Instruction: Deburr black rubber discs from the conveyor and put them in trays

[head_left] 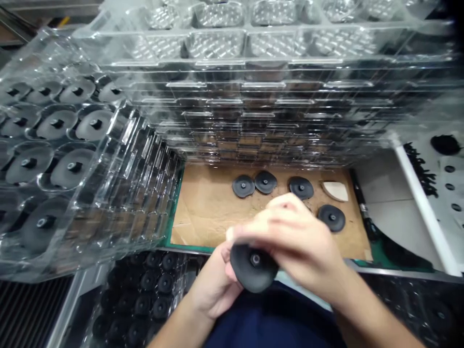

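A black rounded disc with a small hub at its centre [250, 278] is held up near my body, its hub side facing the camera. My left hand [219, 282] grips it from the left and below, with the fingers partly hidden behind it. From above and the right, my right hand [300, 239] closes over its upper edge, slightly blurred. Beyond the hands, several similar black discs lie on a brown cardboard sheet [203, 208]; one [331, 218] is just right of my right hand. A pale wedge-shaped piece [335, 190] rests near them.
A tall stack of clear plastic trays [253, 92] stands behind the cardboard. Another clear stack [105, 179] on the left has grey discs in its top tray [58, 123]. More dark discs sit in a tray [145, 295] low on the left. A white-edged panel [424, 203] stands right.
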A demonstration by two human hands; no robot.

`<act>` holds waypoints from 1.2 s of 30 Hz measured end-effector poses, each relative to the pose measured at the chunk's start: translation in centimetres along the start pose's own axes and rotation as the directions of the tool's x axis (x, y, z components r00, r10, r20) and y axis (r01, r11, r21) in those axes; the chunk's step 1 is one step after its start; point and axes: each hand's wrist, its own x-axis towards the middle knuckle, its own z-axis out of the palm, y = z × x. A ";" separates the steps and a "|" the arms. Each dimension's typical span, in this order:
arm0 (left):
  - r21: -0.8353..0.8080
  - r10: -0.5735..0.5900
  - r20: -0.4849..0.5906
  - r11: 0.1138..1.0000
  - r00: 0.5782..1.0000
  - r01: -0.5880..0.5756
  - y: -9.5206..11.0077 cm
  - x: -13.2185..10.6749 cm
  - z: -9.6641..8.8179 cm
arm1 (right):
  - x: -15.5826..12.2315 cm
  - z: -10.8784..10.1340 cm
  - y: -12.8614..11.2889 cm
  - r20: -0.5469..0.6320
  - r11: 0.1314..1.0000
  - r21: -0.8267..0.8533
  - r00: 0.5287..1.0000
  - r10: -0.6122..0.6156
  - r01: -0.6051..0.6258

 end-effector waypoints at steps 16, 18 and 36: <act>-0.246 -0.003 0.056 0.969 0.998 0.017 1.5 -0.6 -3.9 | -9.2 8.1 6.3 0.079 0.836 -0.164 0.837 0.541 -0.524; -0.257 0.007 0.042 0.967 0.999 0.004 1.6 -0.6 -4.0 | -9.3 8.1 6.3 0.065 0.831 -0.193 0.838 0.542 -0.522; -0.045 0.174 -0.213 0.981 0.961 -0.188 0.5 -0.5 -2.7 | 1.2 4.9 -2.7 0.055 0.982 -0.088 0.984 0.170 -0.165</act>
